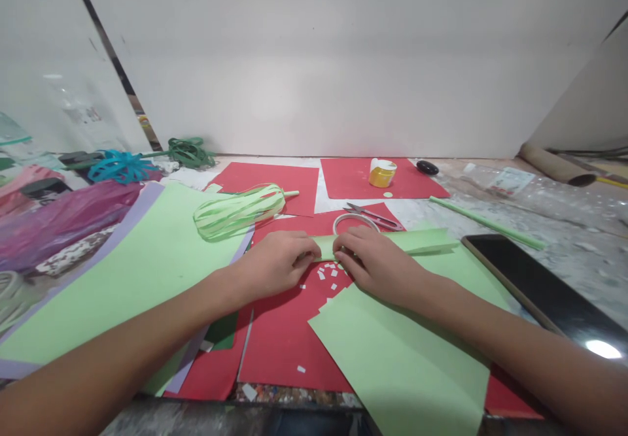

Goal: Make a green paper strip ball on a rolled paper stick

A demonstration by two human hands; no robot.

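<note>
My left hand (275, 263) and my right hand (375, 259) meet at the middle of the table and pinch a folded strip of light green paper (422, 240) between the fingertips. The strip runs out to the right past my right hand. It lies on red paper (279, 331) dotted with small white scraps (330, 271). A roll of tape (354, 220) sits just behind my right hand, partly hidden by it. Small scissors (375, 216) lie beside the roll.
A green fringed paper roll (238, 210) rests on a large green sheet (137, 266) at left. A yellow glue jar (382, 173), a black lid (427, 167), a green paper stick (485, 222), a dark tablet (544, 285) and a cardboard tube (554, 165) are on the right. Ribbon bundles (120, 165) lie at far left.
</note>
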